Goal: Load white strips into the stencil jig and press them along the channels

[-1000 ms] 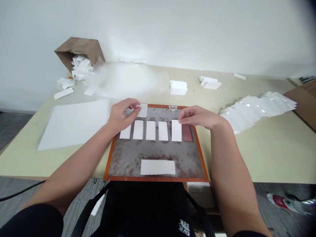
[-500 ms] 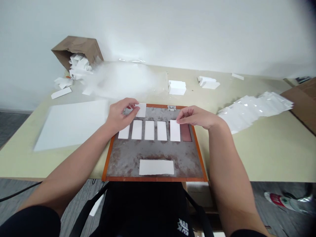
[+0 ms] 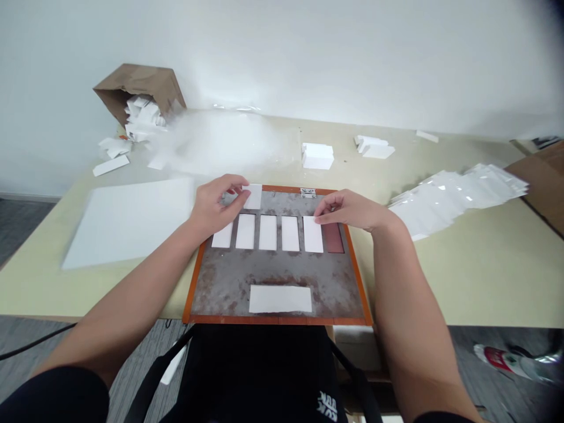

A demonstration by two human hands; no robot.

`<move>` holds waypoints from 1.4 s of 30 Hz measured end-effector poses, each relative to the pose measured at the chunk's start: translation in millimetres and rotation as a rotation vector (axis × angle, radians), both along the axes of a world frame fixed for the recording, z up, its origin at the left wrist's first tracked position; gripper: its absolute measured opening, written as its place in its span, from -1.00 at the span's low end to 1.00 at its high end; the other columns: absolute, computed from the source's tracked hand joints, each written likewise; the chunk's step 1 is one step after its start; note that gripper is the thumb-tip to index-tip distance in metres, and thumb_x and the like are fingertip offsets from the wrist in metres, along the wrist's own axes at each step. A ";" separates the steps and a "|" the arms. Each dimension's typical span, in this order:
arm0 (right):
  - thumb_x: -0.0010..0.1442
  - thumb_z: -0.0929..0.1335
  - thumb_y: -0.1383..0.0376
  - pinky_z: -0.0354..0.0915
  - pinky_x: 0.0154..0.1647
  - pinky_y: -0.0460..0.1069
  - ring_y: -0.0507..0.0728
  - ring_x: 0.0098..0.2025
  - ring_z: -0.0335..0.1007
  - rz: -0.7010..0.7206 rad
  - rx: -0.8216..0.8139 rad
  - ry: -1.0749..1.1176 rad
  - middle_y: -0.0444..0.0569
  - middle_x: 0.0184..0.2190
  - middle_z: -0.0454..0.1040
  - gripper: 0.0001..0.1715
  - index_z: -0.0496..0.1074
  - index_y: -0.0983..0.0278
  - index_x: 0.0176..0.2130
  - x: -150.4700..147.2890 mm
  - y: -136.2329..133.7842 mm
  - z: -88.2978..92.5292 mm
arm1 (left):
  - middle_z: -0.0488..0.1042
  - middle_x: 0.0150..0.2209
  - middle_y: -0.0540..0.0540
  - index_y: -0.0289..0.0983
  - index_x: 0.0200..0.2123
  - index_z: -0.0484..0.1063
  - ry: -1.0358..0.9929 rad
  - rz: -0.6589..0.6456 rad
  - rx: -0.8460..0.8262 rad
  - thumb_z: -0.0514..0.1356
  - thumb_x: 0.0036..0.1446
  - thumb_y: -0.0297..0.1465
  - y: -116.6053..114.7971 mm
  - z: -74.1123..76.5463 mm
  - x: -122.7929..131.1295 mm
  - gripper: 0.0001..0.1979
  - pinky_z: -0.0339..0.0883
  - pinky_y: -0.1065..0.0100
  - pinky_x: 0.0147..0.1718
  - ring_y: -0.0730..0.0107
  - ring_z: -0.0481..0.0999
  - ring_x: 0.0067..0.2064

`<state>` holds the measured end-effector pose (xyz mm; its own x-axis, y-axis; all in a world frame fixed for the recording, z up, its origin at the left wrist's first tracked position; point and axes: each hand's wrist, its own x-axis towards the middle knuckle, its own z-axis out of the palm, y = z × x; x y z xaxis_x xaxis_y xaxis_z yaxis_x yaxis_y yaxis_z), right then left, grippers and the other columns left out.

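A grey metal plate (image 3: 277, 267) with an orange frame lies at the table's front edge, with a row of rectangular slots. White cards (image 3: 268, 232) fill several slots; the rightmost slot (image 3: 334, 238) shows a reddish base. My right hand (image 3: 348, 210) has its fingertips on the top edge of a white card (image 3: 313, 236) lying in the slot beside that one. Near the plate's upper left, my left hand (image 3: 220, 202) pinches a white card stack (image 3: 252, 197). A wider white strip (image 3: 280, 299) rests on the plate's lower part.
Two small stacks of white cards (image 3: 318, 156) stand behind the plate. A fan of clear sleeves (image 3: 458, 197) lies right, a white sheet (image 3: 127, 220) left. An open cardboard box (image 3: 152, 82) spills white pieces at the back left. A metal hinge (image 3: 308, 192) tops the plate.
The card under my right fingertips now sits squarely in its slot; before, it lay slightly off to the left. My left hand has barely moved.
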<state>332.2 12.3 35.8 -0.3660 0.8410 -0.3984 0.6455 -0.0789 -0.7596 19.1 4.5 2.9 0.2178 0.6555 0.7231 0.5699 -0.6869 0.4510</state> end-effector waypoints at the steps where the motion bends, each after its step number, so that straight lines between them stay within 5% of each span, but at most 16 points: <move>1: -0.08 0.51 0.14 0.24 -0.33 0.01 0.08 -0.35 0.33 0.001 0.005 -0.008 -0.10 -0.44 0.49 -0.79 0.55 0.19 -0.41 -0.4 -0.1 0.0 | 0.58 -0.33 0.03 -0.22 -0.25 0.47 0.000 -0.001 0.002 0.24 0.15 -0.44 0.1 -0.1 -0.1 -0.92 0.47 0.45 -0.32 0.49 0.56 -0.37; 34: -0.15 0.53 0.09 0.17 -0.40 -0.03 0.03 -0.44 0.25 0.010 0.070 -0.049 -0.17 -0.52 0.36 -0.67 0.54 0.22 -0.40 -0.1 -2.0 3.5 | 0.59 -0.34 0.03 -0.21 -0.27 0.47 -0.011 0.011 -0.015 0.24 0.15 -0.40 -0.4 0.8 -0.2 -0.95 0.47 0.42 -0.33 0.47 0.57 -0.37; 42: 0.11 0.42 0.03 0.25 -0.40 0.00 0.06 -0.41 0.30 -0.075 0.562 0.125 -0.06 -0.32 0.53 -0.70 0.55 0.18 -0.26 -40.2 -22.0 10.5 | 0.61 -0.29 0.03 -0.18 -0.19 0.45 0.026 0.034 0.021 0.26 0.18 -0.32 -14.0 8.9 10.4 -0.87 0.50 0.42 -0.33 0.46 0.61 -0.35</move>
<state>292.0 -9.7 46.3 -0.3129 0.9364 0.1591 0.5564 0.3164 -0.7683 29.6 -9.5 11.8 0.2145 0.6477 0.7311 0.6041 -0.6762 0.4218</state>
